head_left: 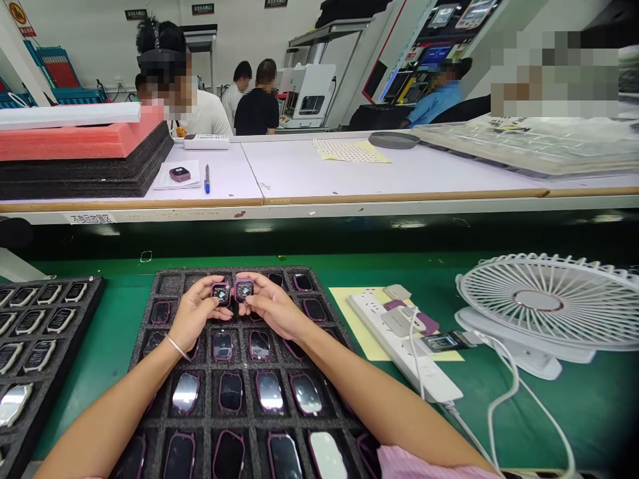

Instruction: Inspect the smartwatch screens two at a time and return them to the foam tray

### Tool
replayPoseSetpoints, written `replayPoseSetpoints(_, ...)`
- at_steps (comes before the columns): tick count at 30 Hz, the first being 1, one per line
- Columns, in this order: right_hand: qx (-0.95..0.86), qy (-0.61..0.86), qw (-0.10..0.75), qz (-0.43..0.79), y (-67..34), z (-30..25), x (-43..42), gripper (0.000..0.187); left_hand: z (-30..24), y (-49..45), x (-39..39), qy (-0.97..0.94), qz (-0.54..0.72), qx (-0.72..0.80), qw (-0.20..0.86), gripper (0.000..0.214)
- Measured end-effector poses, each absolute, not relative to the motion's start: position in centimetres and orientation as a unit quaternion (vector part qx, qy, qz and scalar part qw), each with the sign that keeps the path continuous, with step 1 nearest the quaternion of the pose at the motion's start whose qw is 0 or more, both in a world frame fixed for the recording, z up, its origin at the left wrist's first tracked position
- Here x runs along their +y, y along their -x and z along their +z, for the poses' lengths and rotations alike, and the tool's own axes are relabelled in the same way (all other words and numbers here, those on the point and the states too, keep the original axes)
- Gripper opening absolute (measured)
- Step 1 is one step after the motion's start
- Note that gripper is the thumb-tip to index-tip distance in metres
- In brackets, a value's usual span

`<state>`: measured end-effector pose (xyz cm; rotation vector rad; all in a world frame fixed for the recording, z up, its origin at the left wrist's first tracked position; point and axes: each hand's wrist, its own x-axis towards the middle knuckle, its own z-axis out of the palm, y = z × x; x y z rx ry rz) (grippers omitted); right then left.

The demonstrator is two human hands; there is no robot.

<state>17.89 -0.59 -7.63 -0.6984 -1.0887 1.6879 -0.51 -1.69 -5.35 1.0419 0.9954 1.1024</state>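
Observation:
My left hand (pixel 198 311) grips a small smartwatch (pixel 220 294) with a purple case and a lit screen, thumb on its front. A second purple smartwatch (pixel 244 290), also lit, is pinched in my right hand (pixel 269 305). The two watches are side by side with a narrow gap between them, faces toward me. Both hands hover over a dark foam tray (pixel 249 424) divided into compartments. Several purple-framed watches lie in it, most with dark or reflecting screens, and a pale one (pixel 327 456) sits near the front. My forearms hide part of the tray.
Another foam tray (pixel 60 359) with silver-framed watches lies at the left. To the right are a white power strip (pixel 404 346) with cables and a white fan (pixel 539 303). A raised shelf (pixel 289 176) spans behind, holding a foam stack (pixel 80 159). People sit beyond it.

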Motion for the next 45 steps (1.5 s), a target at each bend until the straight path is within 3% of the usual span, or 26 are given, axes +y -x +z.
replayPoseSetpoints(27, -0.459, 0.315, 0.48, 0.678, -17.8, -7.8, -0.64, 0.039, -5.4, 0.51, -1.71, -0.427, 0.477, 0.418, 0.644, 0.043)
replayPoseSetpoints(45, -0.465, 0.311, 0.484, 0.673, -17.78, -7.93, -0.63, 0.037, -5.57, 0.47, -1.69, -0.469, 0.481, 0.43, 0.603, 0.04)
